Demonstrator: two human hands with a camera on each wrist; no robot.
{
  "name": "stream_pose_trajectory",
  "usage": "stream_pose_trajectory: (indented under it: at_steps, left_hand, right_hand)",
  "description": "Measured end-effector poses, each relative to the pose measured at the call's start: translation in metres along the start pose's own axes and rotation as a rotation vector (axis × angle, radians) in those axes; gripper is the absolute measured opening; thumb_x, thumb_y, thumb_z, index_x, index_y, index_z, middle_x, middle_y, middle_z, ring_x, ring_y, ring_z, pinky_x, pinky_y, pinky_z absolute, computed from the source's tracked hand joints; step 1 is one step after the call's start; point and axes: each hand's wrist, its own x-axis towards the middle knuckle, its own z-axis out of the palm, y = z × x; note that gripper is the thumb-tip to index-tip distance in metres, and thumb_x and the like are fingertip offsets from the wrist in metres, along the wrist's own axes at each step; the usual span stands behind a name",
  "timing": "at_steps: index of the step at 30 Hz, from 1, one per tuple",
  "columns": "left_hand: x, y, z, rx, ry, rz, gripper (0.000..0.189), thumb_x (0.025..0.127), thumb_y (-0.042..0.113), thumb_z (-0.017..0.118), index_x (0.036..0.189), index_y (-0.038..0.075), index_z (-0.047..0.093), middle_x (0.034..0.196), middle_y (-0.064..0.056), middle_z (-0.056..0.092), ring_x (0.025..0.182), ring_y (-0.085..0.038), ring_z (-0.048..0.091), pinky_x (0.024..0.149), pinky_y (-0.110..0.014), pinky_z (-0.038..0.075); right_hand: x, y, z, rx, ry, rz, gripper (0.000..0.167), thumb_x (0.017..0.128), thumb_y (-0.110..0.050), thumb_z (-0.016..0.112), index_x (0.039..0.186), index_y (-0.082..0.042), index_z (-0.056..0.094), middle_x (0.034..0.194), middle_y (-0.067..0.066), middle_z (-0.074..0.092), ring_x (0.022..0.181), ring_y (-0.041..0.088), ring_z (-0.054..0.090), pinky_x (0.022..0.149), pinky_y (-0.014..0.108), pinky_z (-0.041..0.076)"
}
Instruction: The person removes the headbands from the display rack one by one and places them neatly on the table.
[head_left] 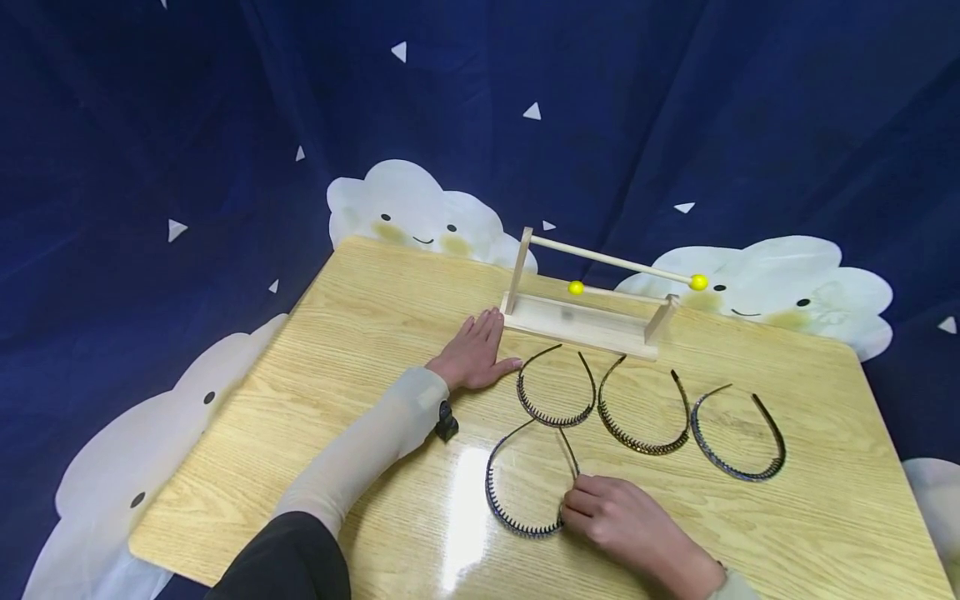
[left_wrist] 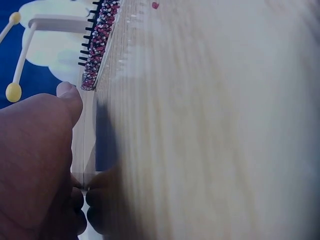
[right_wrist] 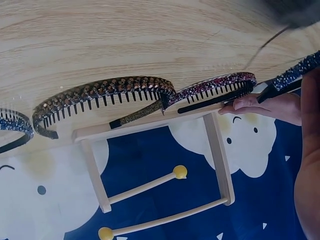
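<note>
My right hand (head_left: 615,521) pinches the right side of a dark toothed headband with blue glitter (head_left: 517,529) near the table's front; the right wrist view shows its sparkling band (right_wrist: 296,70) beside the hand. My left hand (head_left: 471,354) lies flat on the table, fingers straight, fingertips by the left end of a wooden rack (head_left: 577,325). Its thumb points at a headband with red and silver glitter (head_left: 555,421), close to one tip; whether they touch I cannot tell. To the right lie a brown-gold headband (head_left: 645,447) and another blue one (head_left: 738,473).
The rack has two uprights, each with a sideways rod ending in a yellow ball (head_left: 698,282). It stands near the back edge of the wooden table (head_left: 337,317). Behind hangs a dark blue curtain (head_left: 450,100) with white clouds and triangles.
</note>
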Motion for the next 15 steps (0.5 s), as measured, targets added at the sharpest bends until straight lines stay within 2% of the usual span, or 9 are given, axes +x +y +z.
stream_pose_trajectory:
  at_steps: [6, 15]
  left_hand:
    - [0.0005, -0.0014, 0.0008, -0.002, 0.004, -0.001, 0.093, 0.102, 0.067, 0.022, 0.159, -0.002, -0.002, 0.166, -0.020, -0.004, 0.153, -0.029, -0.004, 0.122, -0.041, -0.002]
    - [-0.0013, -0.0007, -0.0007, -0.017, 0.018, 0.003, 0.092, 0.103, 0.066, 0.024, 0.159, -0.003, 0.001, 0.166, -0.021, -0.001, 0.153, -0.030, -0.001, 0.123, -0.042, 0.001]
  right_hand:
    - [0.0015, 0.0008, 0.0020, 0.000, -0.010, -0.015, 0.023, 0.082, 0.002, 0.045, 0.069, -0.014, 0.054, 0.072, -0.008, 0.052, 0.067, 0.010, 0.048, 0.058, 0.022, 0.045]
    - [0.0003, 0.0023, 0.0062, 0.000, -0.047, -0.034, 0.022, 0.079, 0.000, 0.045, 0.065, -0.017, 0.052, 0.069, -0.010, 0.051, 0.066, 0.010, 0.049, 0.058, 0.023, 0.045]
